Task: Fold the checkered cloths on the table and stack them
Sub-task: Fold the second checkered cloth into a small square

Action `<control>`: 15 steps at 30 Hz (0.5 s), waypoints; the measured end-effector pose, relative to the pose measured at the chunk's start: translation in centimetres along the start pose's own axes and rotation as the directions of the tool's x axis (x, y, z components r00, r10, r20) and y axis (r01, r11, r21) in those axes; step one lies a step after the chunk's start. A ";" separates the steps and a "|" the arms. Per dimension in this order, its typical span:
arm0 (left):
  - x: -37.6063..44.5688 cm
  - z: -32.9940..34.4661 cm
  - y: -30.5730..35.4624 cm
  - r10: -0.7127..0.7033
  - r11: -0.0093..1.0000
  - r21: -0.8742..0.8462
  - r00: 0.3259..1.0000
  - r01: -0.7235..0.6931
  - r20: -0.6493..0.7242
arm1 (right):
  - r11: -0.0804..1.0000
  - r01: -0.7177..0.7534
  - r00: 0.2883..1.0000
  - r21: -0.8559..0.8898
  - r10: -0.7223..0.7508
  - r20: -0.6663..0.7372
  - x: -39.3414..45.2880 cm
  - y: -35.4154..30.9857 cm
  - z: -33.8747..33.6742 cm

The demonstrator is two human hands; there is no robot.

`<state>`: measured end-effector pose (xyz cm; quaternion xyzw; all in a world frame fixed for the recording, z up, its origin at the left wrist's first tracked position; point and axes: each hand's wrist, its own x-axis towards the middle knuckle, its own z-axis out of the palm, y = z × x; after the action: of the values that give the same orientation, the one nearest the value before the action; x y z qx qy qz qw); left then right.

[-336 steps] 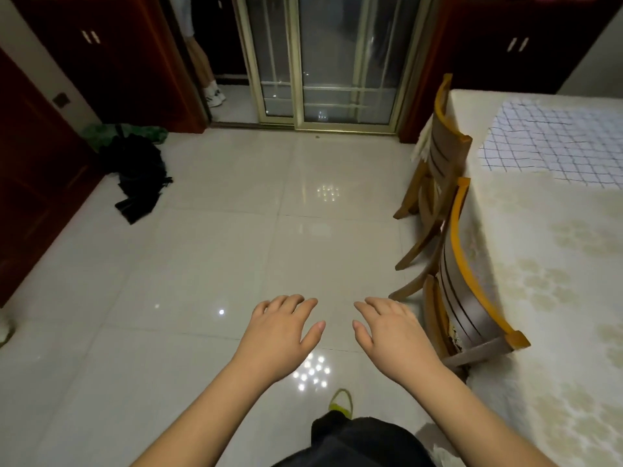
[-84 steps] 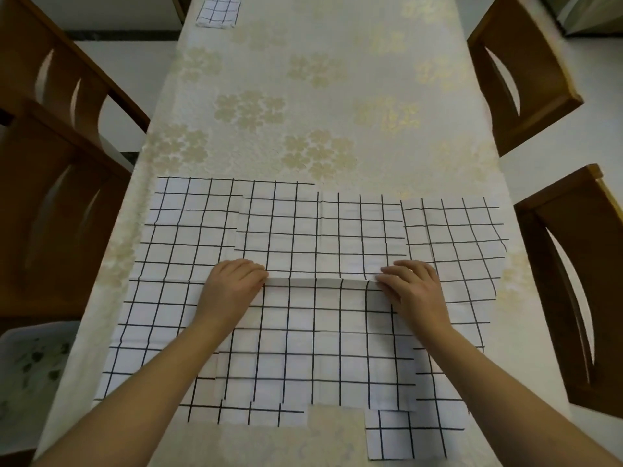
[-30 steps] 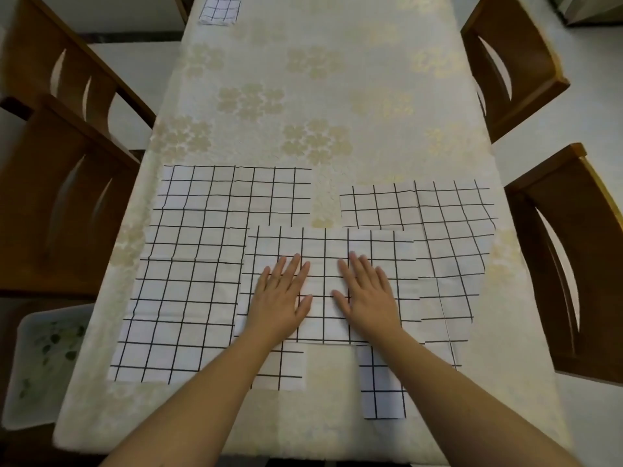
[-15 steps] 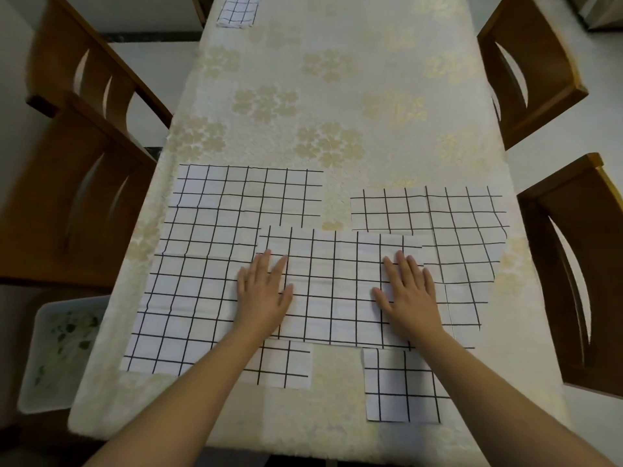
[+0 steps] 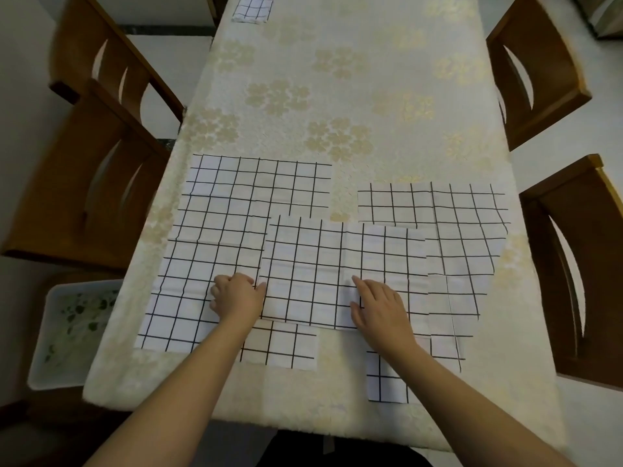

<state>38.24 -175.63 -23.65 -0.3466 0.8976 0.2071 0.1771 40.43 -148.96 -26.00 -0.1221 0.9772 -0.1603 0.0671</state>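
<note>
A folded white checkered cloth (image 5: pixel 323 261) lies in the middle of the table near me, overlapping two flat checkered cloths: one to the left (image 5: pixel 222 224) and one to the right (image 5: pixel 468 230). My left hand (image 5: pixel 236 296) sits at the folded cloth's left edge with fingers curled and the thumb on that edge, pinching it. My right hand (image 5: pixel 379 306) rests flat on the folded cloth's near right part, fingers pointing up and left. A small folded checkered cloth (image 5: pixel 253 8) lies at the table's far end.
The table (image 5: pixel 337 96) wears a cream flowered tablecloth. Two wooden chairs (image 5: pixel 101 156) stand along its left side and two (image 5: pixel 573 264) along its right. A white bin (image 5: pixel 74 332) sits on the floor at the near left corner.
My left hand slid left to the folded cloth's left edge and curled its fingers there. My right hand moved left toward the cloth's middle and stays flat.
</note>
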 end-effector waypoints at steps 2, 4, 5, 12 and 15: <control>0.0 -0.2 0.5 -0.024 1.000 0.006 0.999 0.024 0.030 | 1.000 -0.004 0.999 0.012 0.004 0.037 0.1 0.0 0.0; -0.1 -0.4 1.1 -0.049 0.999 -0.006 0.997 0.049 0.055 | 1.000 -0.001 0.998 0.009 0.000 0.056 0.2 0.1 -0.1; -0.1 -0.4 1.3 -0.059 0.998 -0.022 0.996 0.061 0.062 | 1.000 0.004 0.998 0.005 -0.004 0.060 0.2 0.0 -0.1; -1.1 -0.7 1.4 0.076 0.903 -0.428 0.995 -0.041 0.063 | 1.000 -0.011 0.997 0.020 0.009 0.077 1.3 -0.2 -1.1; -1.2 -0.9 1.4 0.083 0.868 -0.496 0.993 -0.033 0.080 | 1.000 -0.026 0.995 0.004 0.026 0.098 2.1 -0.2 -1.6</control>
<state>37.96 -174.53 -21.98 -0.3424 0.8152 0.4514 0.1204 38.24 -149.25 -24.61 -0.1170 0.9738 -0.1558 0.1175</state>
